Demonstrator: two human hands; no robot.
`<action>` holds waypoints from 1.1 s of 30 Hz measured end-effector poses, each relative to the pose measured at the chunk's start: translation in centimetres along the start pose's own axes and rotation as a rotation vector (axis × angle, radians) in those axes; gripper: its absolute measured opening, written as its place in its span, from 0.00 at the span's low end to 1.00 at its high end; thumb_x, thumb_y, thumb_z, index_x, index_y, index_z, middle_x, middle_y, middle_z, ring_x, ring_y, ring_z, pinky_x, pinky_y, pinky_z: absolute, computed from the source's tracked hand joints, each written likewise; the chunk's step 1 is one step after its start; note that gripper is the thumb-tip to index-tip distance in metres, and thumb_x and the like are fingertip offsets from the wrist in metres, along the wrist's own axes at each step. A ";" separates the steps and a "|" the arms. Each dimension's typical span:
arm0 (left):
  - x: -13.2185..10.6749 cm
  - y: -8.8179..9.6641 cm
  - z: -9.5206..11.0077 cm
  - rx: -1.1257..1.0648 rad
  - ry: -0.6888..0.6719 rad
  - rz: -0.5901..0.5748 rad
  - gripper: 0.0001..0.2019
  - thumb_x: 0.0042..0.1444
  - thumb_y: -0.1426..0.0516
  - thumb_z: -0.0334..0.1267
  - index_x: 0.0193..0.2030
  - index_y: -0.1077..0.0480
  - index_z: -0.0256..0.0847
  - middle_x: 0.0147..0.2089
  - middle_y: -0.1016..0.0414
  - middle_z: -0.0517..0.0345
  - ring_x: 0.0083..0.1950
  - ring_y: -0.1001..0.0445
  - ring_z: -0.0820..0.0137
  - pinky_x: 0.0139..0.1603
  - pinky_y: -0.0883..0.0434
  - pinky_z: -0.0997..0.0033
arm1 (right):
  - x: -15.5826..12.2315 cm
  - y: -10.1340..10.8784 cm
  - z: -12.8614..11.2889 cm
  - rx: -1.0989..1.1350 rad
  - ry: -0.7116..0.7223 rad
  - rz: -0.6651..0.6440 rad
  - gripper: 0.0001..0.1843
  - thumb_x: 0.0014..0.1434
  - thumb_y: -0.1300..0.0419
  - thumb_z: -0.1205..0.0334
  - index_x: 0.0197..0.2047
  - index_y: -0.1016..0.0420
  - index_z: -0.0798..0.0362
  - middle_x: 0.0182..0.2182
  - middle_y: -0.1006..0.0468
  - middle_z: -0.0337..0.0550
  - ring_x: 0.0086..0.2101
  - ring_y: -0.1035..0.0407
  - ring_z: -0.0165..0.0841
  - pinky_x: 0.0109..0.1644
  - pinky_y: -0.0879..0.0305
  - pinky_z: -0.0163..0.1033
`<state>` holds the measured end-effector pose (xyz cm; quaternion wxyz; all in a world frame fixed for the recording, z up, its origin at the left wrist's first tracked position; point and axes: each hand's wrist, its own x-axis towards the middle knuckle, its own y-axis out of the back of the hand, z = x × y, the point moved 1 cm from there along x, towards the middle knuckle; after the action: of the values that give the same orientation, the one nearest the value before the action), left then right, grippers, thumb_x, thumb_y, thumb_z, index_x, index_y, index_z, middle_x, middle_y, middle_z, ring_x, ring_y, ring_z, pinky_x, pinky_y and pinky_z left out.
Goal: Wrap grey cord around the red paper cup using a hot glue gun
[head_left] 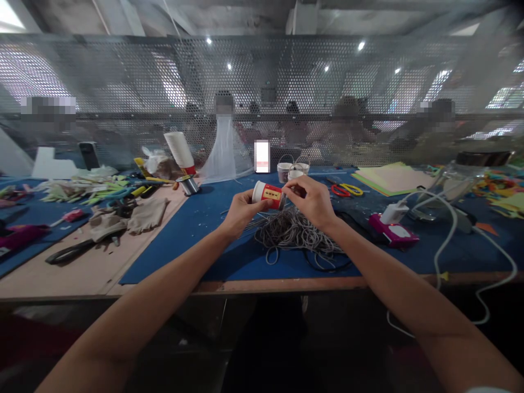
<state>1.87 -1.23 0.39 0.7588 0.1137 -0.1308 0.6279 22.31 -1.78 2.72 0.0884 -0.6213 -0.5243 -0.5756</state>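
A small white paper cup with a red band [267, 194] lies sideways in the air above the blue mat [192, 234]. My left hand [241, 210] is wrapped round its base end. My right hand [311, 201] is closed at the cup's mouth, its fingertips pinched on the rim where a grey cord seems to run. Just below both hands lies a tangled heap of grey cord [297, 237], on the mat near the table's front edge.
Two more cups with cord handles [292, 170] stand behind, red and yellow scissors [346, 190] to their right. A stack of cups [180, 150] leans at back left. A pink device with white charger cable [393, 229] lies right. Gloves, black scissors and scraps lie left. A mesh screen closes the back.
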 end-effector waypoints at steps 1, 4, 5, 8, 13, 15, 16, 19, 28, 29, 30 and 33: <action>0.0 0.0 -0.1 0.001 -0.001 -0.001 0.18 0.47 0.30 0.41 0.43 0.21 0.35 0.36 0.19 0.54 0.35 0.25 0.70 0.41 0.28 0.69 | 0.0 0.0 0.0 0.001 -0.001 -0.001 0.05 0.65 0.40 0.59 0.39 0.23 0.48 0.31 0.25 0.39 0.30 0.33 0.31 0.37 0.36 0.39; 0.1 0.0 -0.2 0.001 -0.001 -0.004 0.18 0.46 0.30 0.42 0.43 0.21 0.35 0.36 0.19 0.54 0.35 0.25 0.70 0.41 0.28 0.69 | 0.0 0.1 0.0 0.002 -0.003 -0.005 0.05 0.65 0.40 0.60 0.39 0.23 0.48 0.32 0.24 0.39 0.31 0.33 0.31 0.37 0.36 0.39; 0.1 0.0 -0.1 0.001 -0.001 -0.003 0.18 0.46 0.30 0.42 0.42 0.21 0.35 0.36 0.19 0.54 0.35 0.25 0.70 0.41 0.28 0.69 | 0.0 0.1 0.0 0.001 -0.006 -0.007 0.05 0.65 0.40 0.60 0.39 0.23 0.48 0.32 0.24 0.39 0.31 0.32 0.31 0.37 0.36 0.39; 0.1 0.0 0.0 0.005 0.000 -0.004 0.18 0.47 0.30 0.42 0.43 0.21 0.35 0.36 0.19 0.54 0.35 0.25 0.70 0.41 0.28 0.70 | 0.0 0.0 0.1 0.000 -0.014 -0.008 0.05 0.65 0.40 0.59 0.39 0.23 0.48 0.32 0.24 0.39 0.30 0.33 0.31 0.37 0.36 0.39; 0.0 -0.1 0.2 0.004 0.004 -0.002 0.17 0.47 0.30 0.42 0.42 0.20 0.35 0.36 0.19 0.54 0.34 0.25 0.70 0.40 0.28 0.70 | 0.0 0.0 0.0 0.006 -0.001 0.007 0.05 0.65 0.40 0.59 0.38 0.23 0.48 0.31 0.24 0.39 0.30 0.33 0.31 0.37 0.36 0.39; 0.0 -0.1 0.2 0.000 0.007 -0.005 0.17 0.46 0.30 0.42 0.42 0.20 0.35 0.36 0.19 0.53 0.34 0.25 0.70 0.40 0.28 0.69 | 0.0 0.1 -0.1 0.005 0.007 0.010 0.05 0.65 0.40 0.59 0.39 0.24 0.48 0.32 0.24 0.39 0.30 0.32 0.31 0.37 0.36 0.39; 0.0 -0.1 0.2 -0.001 0.006 -0.007 0.17 0.46 0.30 0.42 0.42 0.20 0.35 0.36 0.19 0.54 0.34 0.25 0.70 0.40 0.28 0.69 | 0.0 0.1 -0.1 0.005 0.008 0.009 0.06 0.65 0.40 0.58 0.39 0.24 0.48 0.32 0.23 0.39 0.30 0.32 0.31 0.37 0.36 0.39; 0.1 -0.1 0.1 -0.003 0.003 -0.016 0.17 0.47 0.30 0.42 0.41 0.20 0.36 0.36 0.19 0.54 0.34 0.25 0.70 0.40 0.28 0.69 | -0.1 0.2 -0.1 0.009 0.008 0.008 0.05 0.65 0.40 0.58 0.39 0.23 0.48 0.33 0.23 0.39 0.31 0.32 0.31 0.37 0.35 0.39; -0.1 -0.2 0.4 0.005 0.021 -0.001 0.17 0.46 0.30 0.42 0.42 0.20 0.36 0.36 0.19 0.54 0.35 0.25 0.70 0.41 0.28 0.68 | 0.0 0.1 0.0 0.004 -0.005 0.012 0.05 0.65 0.40 0.59 0.38 0.23 0.48 0.32 0.23 0.39 0.31 0.32 0.31 0.37 0.36 0.38; -0.1 -0.2 0.4 0.007 0.021 -0.001 0.17 0.46 0.30 0.42 0.42 0.20 0.36 0.36 0.19 0.54 0.35 0.25 0.70 0.41 0.28 0.69 | 0.0 0.1 0.0 0.006 -0.010 0.012 0.05 0.65 0.40 0.59 0.38 0.23 0.48 0.32 0.23 0.39 0.30 0.33 0.31 0.37 0.37 0.38; -0.1 -0.2 0.4 0.010 0.019 -0.002 0.17 0.46 0.30 0.42 0.42 0.20 0.36 0.36 0.19 0.54 0.35 0.25 0.70 0.40 0.28 0.69 | 0.0 0.1 0.0 0.008 -0.015 0.010 0.05 0.65 0.40 0.59 0.38 0.23 0.48 0.32 0.24 0.39 0.30 0.33 0.31 0.37 0.37 0.38; -0.1 -0.2 0.4 0.012 0.013 -0.009 0.16 0.47 0.30 0.41 0.42 0.20 0.36 0.35 0.19 0.54 0.34 0.25 0.70 0.40 0.28 0.69 | 0.0 0.2 0.0 0.016 -0.033 -0.003 0.05 0.65 0.40 0.59 0.38 0.23 0.48 0.32 0.23 0.39 0.30 0.33 0.31 0.36 0.36 0.39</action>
<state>2.01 -1.48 0.76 0.7618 0.1147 -0.1214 0.6259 22.42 -1.83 2.81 0.0839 -0.6291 -0.5313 -0.5611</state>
